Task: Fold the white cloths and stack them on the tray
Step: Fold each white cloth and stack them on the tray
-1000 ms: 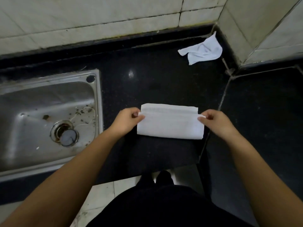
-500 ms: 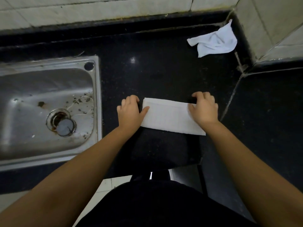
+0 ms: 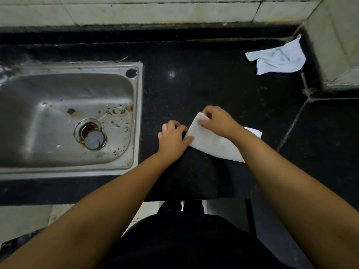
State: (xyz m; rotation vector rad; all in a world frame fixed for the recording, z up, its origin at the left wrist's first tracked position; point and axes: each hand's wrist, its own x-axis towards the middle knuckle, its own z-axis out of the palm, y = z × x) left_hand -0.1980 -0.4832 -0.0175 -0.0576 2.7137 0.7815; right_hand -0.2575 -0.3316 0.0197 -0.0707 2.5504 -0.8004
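Right hand [image 3: 217,121] pinches the far end of the folded cloth [image 3: 211,141] at frame centre on the black counter [image 3: 204,84]; left hand [image 3: 172,137] holds its left edge, thumb on top. Cloth looks soft, light, limp: best gripped at corners. Second cloth [image 3: 277,59] lies crumpled upper right. No tray visible.

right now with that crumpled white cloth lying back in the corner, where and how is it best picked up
Pinch the crumpled cloth at the loose corner that sticks out at its left end, coming from above and from the left. That corner lies free on the black counter, while the cloth's right side sits close against the tiled wall, which leaves little room for a grip there. Lifting by that corner should also let it hang open for folding.
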